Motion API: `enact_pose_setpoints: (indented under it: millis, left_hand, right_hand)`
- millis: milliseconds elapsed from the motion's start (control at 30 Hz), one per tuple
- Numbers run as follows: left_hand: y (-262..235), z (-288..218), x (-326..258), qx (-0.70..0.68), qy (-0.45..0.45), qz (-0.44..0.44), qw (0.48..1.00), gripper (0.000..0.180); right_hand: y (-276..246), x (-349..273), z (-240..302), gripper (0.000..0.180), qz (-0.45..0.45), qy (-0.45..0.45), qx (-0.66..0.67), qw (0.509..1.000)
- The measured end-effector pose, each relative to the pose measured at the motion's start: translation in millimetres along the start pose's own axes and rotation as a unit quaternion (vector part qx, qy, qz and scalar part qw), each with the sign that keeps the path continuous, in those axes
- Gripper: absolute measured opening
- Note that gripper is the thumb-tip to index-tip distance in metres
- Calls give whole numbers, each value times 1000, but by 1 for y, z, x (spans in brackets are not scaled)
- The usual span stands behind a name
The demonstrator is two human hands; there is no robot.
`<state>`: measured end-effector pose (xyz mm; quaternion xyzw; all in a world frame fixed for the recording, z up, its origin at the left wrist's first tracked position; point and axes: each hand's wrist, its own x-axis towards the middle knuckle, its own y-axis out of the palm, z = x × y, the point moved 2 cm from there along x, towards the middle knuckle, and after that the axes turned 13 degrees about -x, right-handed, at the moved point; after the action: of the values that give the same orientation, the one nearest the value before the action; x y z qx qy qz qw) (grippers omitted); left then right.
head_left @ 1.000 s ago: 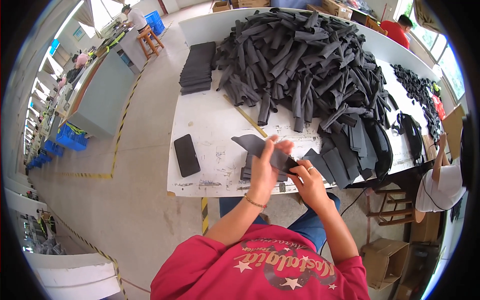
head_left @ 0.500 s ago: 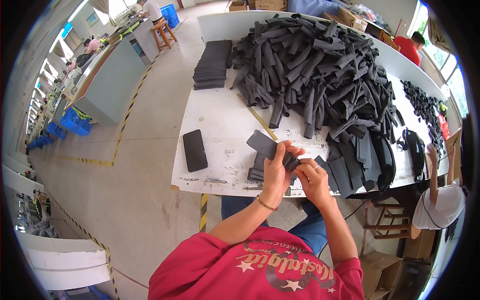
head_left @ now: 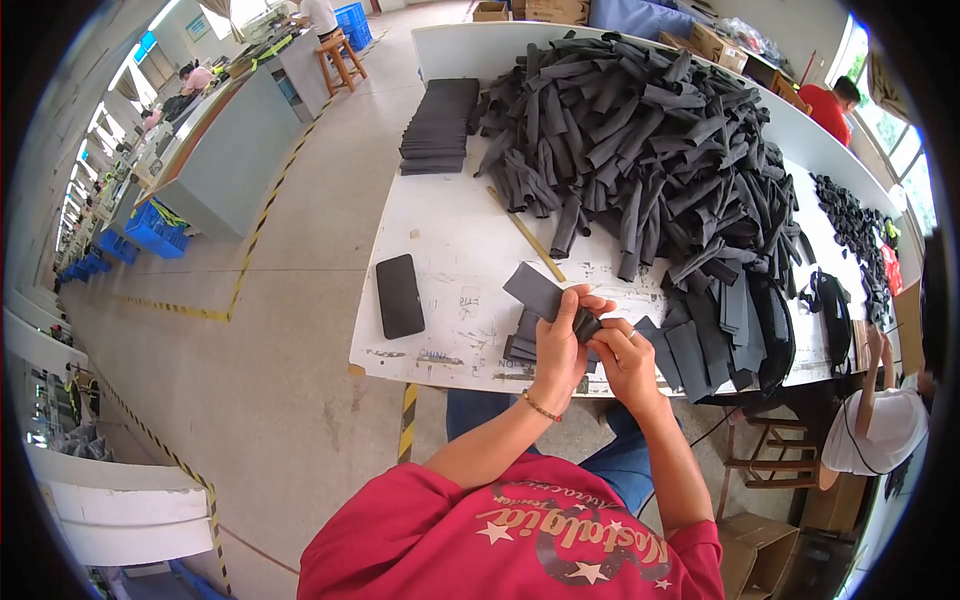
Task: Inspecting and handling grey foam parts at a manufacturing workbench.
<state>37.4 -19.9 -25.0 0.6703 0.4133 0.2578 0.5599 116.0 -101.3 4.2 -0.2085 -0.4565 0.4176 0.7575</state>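
Note:
Above the near edge of the white table (head_left: 440, 310), my two hands hold one dark grey fabric piece (head_left: 533, 290). Its flat end sticks out to the far left, past the fingers of my left hand (head_left: 562, 345), which is closed round it. The fingertips of my right hand (head_left: 627, 362) pinch its other end, which looks folded or curled; the fingers partly hide it. Behind my left hand a small stack of dark pieces (head_left: 522, 345) lies on the table. More flat dark strips (head_left: 685, 350) lie right of my right hand.
A large heap of dark fabric tubes (head_left: 640, 150) covers the table's far side, beside a neat dark stack (head_left: 440, 125). A yellowish ruler (head_left: 527, 235) and a black phone (head_left: 400, 297) lie left of my hands. A co-worker in white (head_left: 870, 430) sits at the right.
The whole view has shifted slightly. My hands keep nearly the same hold on the fabric piece, with only small finger movement. The co-worker's hands at the right are lower.

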Motion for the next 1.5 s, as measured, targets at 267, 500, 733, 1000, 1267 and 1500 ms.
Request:
enact_pose_setpoints:
  millis: [267,500,733,1000,1267,1500]
  left_hand:
    - [-3,2,2,-8,4,1,1000,35]
    - [5,-8,7,54,29,26,998,35]
    - [10,-17,13,35,5,149,988,33]
    - [-14,-53,20,91,37,2,995,30]
    - [-11,-64,20,86,37,-33,995,21]
    - [-50,-68,25,412,42,-140,900,20]
  right_hand:
    - [1,2,1,13,4,2,1,1000]
    - [26,-3,6,13,-45,305,331,892]
    - [8,-14,5,14,-135,385,423,809]
    - [-15,-4,16,9,-179,123,47,975]
    - [9,-13,-7,12,-89,371,305,872]
    - [37,-37,-36,18,-54,402,229,885]
